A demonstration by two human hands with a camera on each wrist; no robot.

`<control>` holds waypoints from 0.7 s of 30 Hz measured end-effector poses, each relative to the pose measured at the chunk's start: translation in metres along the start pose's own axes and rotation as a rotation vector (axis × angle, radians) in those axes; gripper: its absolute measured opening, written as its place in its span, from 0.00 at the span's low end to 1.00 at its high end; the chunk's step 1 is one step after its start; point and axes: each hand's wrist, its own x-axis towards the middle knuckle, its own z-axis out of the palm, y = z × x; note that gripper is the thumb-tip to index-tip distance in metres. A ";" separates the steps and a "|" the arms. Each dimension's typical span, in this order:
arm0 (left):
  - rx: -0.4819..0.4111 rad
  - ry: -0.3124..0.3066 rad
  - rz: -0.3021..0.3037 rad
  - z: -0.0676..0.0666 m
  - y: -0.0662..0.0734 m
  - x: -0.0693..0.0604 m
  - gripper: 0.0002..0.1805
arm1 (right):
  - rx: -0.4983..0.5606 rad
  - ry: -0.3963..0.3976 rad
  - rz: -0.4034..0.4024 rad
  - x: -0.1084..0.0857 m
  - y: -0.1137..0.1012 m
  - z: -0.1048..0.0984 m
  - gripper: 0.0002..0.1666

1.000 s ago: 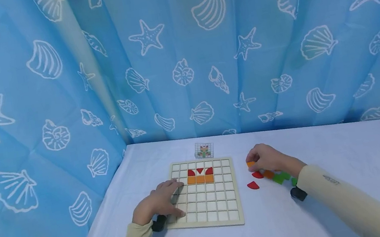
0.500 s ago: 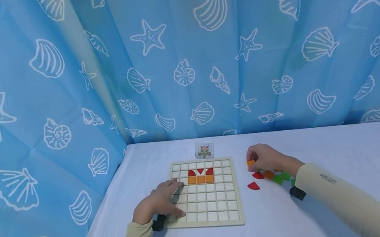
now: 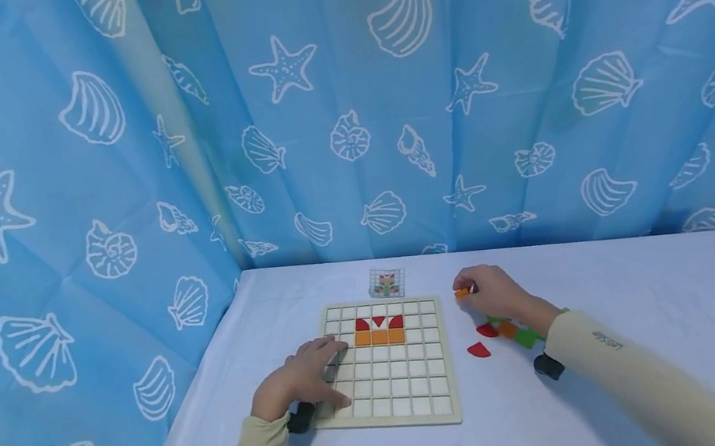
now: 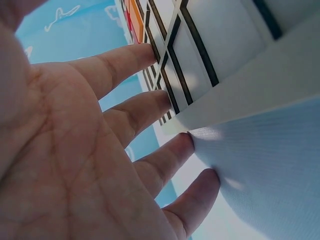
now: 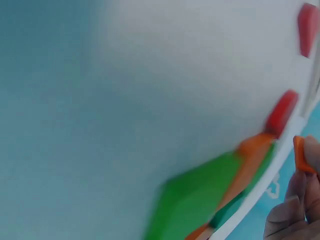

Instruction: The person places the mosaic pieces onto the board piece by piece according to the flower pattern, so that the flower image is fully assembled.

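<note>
The left hand (image 3: 300,378) rests on the left side of the gridded board (image 3: 450,365), fingers spread; the left wrist view shows its fingertips (image 4: 165,102) at the board's edge. Near the board's top, red pieces (image 3: 396,321) lie above a row of orange squares (image 3: 380,337). To the right of the board, the right hand (image 3: 497,293) pinches an orange piece (image 3: 461,292) above the table, also seen in the right wrist view as an orange piece (image 5: 301,156).
A small patterned card (image 3: 386,282) lies behind the board. Near the right forearm are loose pieces: a red one (image 3: 479,350), another red one (image 3: 487,331), an orange one (image 3: 507,330) and green ones (image 3: 527,338). A blue curtain (image 3: 323,102) stands behind the table.
Holding the orange piece, the right hand has moved slightly up and to the left, away from the loose pieces. The left hand stays in place on the board.
</note>
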 end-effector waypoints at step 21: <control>-0.020 0.004 -0.003 -0.002 0.002 0.000 0.48 | 0.161 0.040 -0.012 0.000 -0.049 0.021 0.12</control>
